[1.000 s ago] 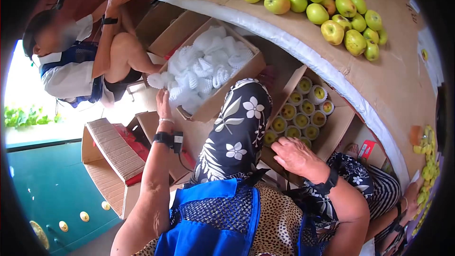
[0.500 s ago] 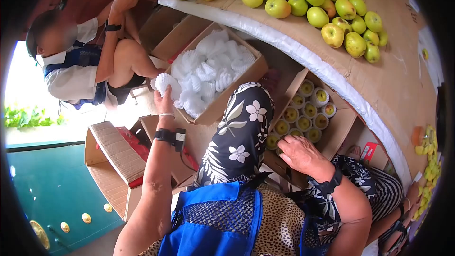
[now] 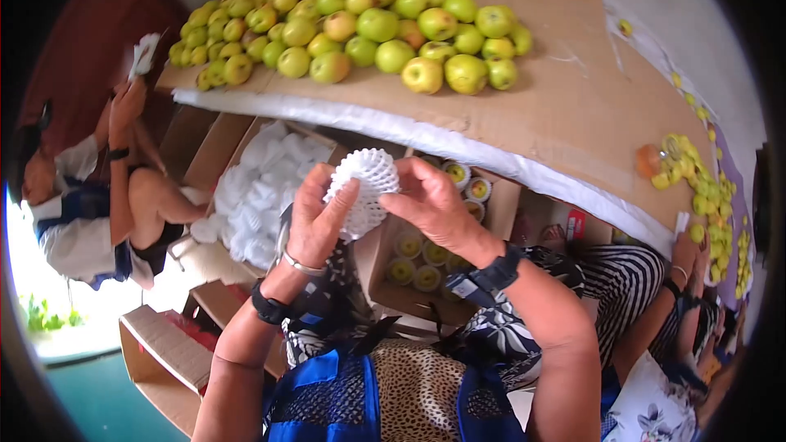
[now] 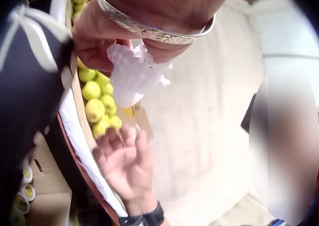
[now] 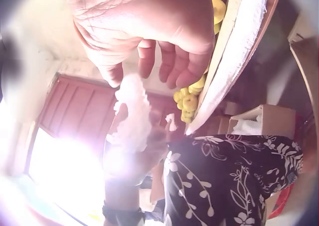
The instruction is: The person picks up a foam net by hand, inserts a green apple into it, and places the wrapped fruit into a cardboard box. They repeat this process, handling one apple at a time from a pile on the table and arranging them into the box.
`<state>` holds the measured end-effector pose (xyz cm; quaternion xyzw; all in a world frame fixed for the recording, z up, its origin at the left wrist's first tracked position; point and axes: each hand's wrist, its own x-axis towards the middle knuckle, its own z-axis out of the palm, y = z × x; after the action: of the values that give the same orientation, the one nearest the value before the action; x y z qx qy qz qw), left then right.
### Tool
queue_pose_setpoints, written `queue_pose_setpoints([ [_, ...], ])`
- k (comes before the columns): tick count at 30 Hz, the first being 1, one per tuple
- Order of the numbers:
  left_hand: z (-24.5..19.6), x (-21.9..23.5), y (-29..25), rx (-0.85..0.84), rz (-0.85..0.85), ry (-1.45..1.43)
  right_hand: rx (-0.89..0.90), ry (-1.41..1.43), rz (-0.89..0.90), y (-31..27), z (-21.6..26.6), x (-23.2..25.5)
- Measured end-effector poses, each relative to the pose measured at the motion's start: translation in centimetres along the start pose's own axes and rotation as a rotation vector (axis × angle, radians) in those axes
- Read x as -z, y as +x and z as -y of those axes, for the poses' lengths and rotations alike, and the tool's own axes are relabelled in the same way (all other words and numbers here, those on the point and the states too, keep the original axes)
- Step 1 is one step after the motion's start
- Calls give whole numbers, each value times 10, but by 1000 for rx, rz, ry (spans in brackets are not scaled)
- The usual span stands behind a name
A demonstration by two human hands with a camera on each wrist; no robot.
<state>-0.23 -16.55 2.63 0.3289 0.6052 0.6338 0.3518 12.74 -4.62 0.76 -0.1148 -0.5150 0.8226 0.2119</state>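
Note:
A white foam fruit net (image 3: 360,188) is held up in front of the chest. My left hand (image 3: 313,214) grips it, fingers and thumb on its side, with a bangle at the wrist. Across from it, my right hand (image 3: 438,206) has its fingers loosely bent close to the net's edge. The left wrist view shows that right hand (image 4: 127,161) with spread fingers, apart from the net (image 4: 130,76). Below the hands, netted apples (image 3: 434,254) sit in a cardboard box (image 3: 501,206). A heap of loose foam nets (image 3: 266,188) lies to the left.
Yellow-green apples (image 3: 377,24) lie piled on the cardboard-covered table (image 3: 565,106), whose white padded edge (image 3: 409,127) runs just beyond the hands. A seated person (image 3: 90,196) is at left. Another person's hand (image 3: 686,254) is by apples at right. A cardboard carton (image 3: 168,352) stands lower left.
My left hand has brought a foam net from the heap to the middle. My right hand has risen from the apple box to meet it. The head view has turned right.

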Motion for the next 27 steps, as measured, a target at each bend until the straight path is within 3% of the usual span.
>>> queue_pose_setpoints([
  [1, 1, -17, 7, -44, -2, 8, 19, -33, -31, 1, 2, 4],
  [5, -16, -58, 30, 113, -14, -334, 90, -65, -171, 5, 14, 21],
  [7, -17, -68, 41, 91, 26, -396, 194, 1, -254, 10, 12, 32],
  [9, -10, -69, 49, 102, 139, -465, 159, 119, -305, 9, 18, 43],
  [14, 12, -80, 75, 170, 214, -372, 173, 388, -436, 10, 46, 62],
  [22, 6, -98, 105, 50, 301, -320, 138, 417, -298, 21, 42, 91],
  [25, 14, -99, 114, -1, 347, -338, 94, 328, -411, 25, 41, 91],
  [27, 17, -99, 115, 56, 359, -381, 38, 385, -373, 23, 42, 100],
])
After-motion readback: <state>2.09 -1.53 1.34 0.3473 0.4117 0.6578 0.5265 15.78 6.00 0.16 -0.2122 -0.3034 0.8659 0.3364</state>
